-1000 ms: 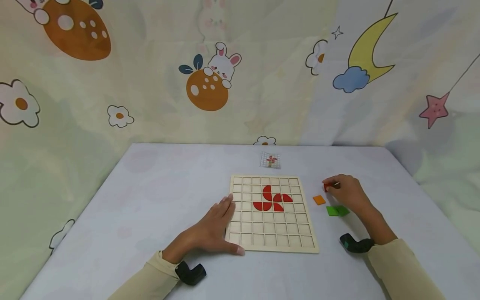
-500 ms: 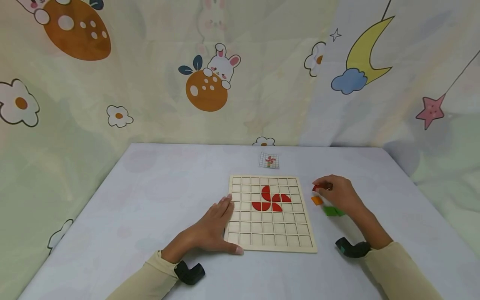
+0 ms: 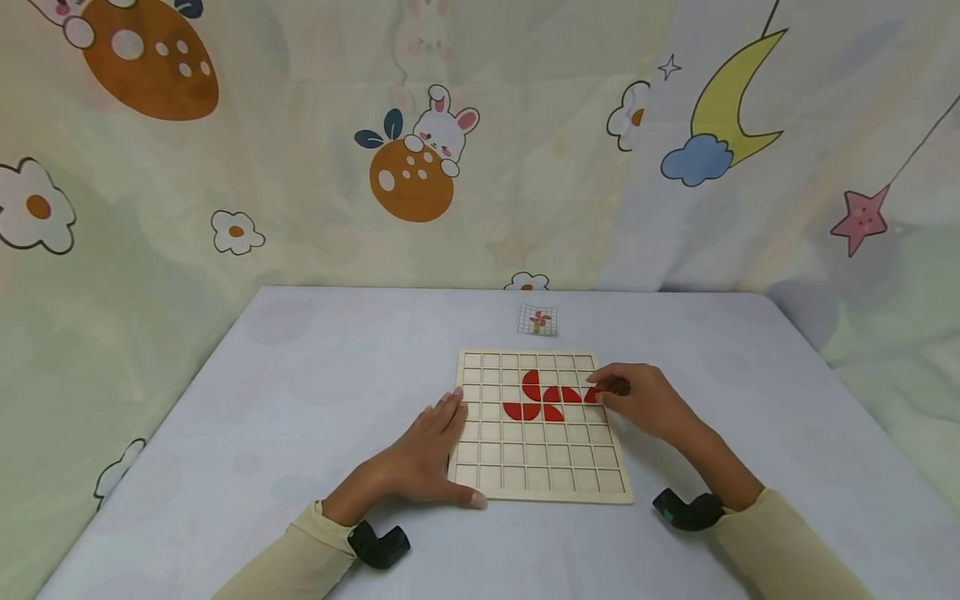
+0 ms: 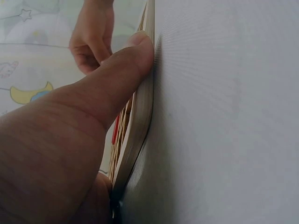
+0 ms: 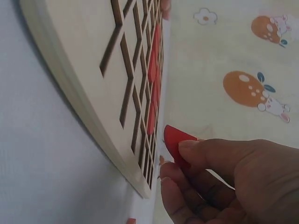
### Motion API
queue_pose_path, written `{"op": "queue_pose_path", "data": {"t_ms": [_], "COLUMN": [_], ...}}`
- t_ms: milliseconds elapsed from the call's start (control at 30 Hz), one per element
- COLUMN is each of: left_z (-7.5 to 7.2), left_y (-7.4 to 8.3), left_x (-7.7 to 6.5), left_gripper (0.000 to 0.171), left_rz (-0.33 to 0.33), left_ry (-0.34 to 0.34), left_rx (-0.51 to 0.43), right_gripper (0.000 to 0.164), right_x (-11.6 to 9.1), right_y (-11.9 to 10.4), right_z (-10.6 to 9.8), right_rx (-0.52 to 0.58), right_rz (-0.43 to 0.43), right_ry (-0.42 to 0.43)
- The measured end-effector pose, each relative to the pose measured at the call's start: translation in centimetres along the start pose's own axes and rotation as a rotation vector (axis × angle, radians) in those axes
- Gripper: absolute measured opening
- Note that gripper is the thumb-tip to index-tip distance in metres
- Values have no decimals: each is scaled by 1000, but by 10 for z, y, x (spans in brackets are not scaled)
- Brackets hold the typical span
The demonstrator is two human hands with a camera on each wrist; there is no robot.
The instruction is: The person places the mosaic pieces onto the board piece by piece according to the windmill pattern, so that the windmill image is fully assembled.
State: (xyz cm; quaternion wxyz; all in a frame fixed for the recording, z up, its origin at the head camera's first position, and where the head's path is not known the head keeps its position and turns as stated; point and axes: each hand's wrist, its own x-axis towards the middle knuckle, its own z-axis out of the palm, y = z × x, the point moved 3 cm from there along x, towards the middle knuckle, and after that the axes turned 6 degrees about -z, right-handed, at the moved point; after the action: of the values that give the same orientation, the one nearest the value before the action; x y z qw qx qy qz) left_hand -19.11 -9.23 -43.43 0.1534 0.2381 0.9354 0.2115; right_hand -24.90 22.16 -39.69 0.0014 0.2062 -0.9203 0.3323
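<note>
A square wooden grid board lies on the table, with several red quarter-circle tiles set in its cells as a pinwheel. My left hand rests at the board's left side, fingers spread along that edge and thumb on the front edge; the thumb shows large in the left wrist view. Between thumb and fingertips, my right hand pinches another red quarter-circle tile. In the head view that tile overlaps the board's right edge, beside the pinwheel. The right wrist view shows it raised off the grid, tilted.
Behind the board lies a small card printed with a pinwheel on a grid. The orange and green tiles on the right are hidden behind my right hand and arm in the head view. A patterned cloth hangs beyond the white table.
My right hand has moved left with the red tile, from beside the orange and green tiles to the board's right edge. The left hand has stayed on the board.
</note>
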Motion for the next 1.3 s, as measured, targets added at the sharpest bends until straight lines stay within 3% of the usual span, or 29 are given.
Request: {"op": "queue_pose_path", "data": {"t_ms": [300, 533, 667, 900, 1033, 1300], "left_z": [-1, -2, -2, -1, -1, -2], "left_y": [0, 0, 0, 0, 0, 1], "left_x": [0, 1, 2, 0, -2, -1], "left_gripper": [127, 127, 127, 128, 128, 125], "left_rz": [-9, 0, 0, -7, -7, 3], "left_ry": [-4, 2, -1, -2, -4, 0], "left_rx": [12, 21, 21, 21, 15, 17], "right_gripper": [16, 14, 16, 14, 15, 18], "right_x": [0, -1, -2, 1, 0, -1], "right_y": [-12, -17, -22, -26, -29, -35], "right_z": [15, 27, 33, 38, 41, 45], "right_rx": [107, 254, 282, 167, 84, 39], "right_rz": [-77, -84, -96, -76, -118, -135], "right_ry": [-56, -192, -243, -209, -195, -186]}}
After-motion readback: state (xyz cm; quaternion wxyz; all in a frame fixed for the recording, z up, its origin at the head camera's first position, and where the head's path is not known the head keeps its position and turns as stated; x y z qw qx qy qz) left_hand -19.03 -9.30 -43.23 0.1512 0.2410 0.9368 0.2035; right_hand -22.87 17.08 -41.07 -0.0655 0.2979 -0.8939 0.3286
